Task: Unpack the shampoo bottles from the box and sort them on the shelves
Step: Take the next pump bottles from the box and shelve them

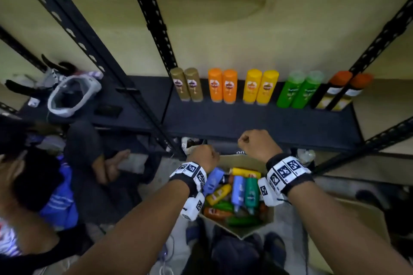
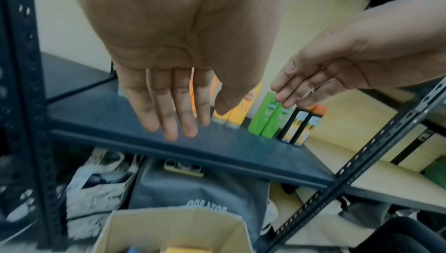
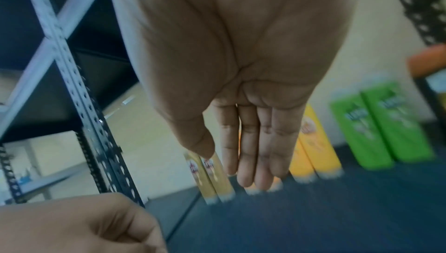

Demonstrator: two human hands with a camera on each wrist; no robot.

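Shelving of black perforated steel fills the head view, set against a pale yellow wall. Its dark shelf board [image 1: 257, 118] crosses mid-frame and carries five upright pairs of shampoo bottles along the back edge: gold [image 1: 187, 84], orange [image 1: 222, 85], yellow [image 1: 260, 87], green [image 1: 298, 89] and black-and-gold with orange caps [image 1: 339, 91]. Their labels are too blurred to read. Below centre, an open cardboard box [image 1: 243, 159] on the floor holds a loose heap of bottles lying down in blue, teal, yellow, orange and green. Both hands are above the box, short of the shelf edge, with marker-printed wristbands: left hand [image 1: 204, 155], right hand [image 1: 257, 143]. A white sneaker [image 1: 71, 96] lies on the neighbouring shelf at middle left, and another person sits at lower left.

From the left wrist, the left hand [image 2: 169, 56] shows its fingers straight and together, holding nothing, in front of the shelf board [image 2: 193, 148]. Below it stand a dark bag [image 2: 198, 190] with white lettering I cannot read and the box flap [image 2: 169, 224].

From the right wrist, the right hand [image 3: 241, 85] is likewise flat-fingered and empty, with the bottle pairs blurred behind it.
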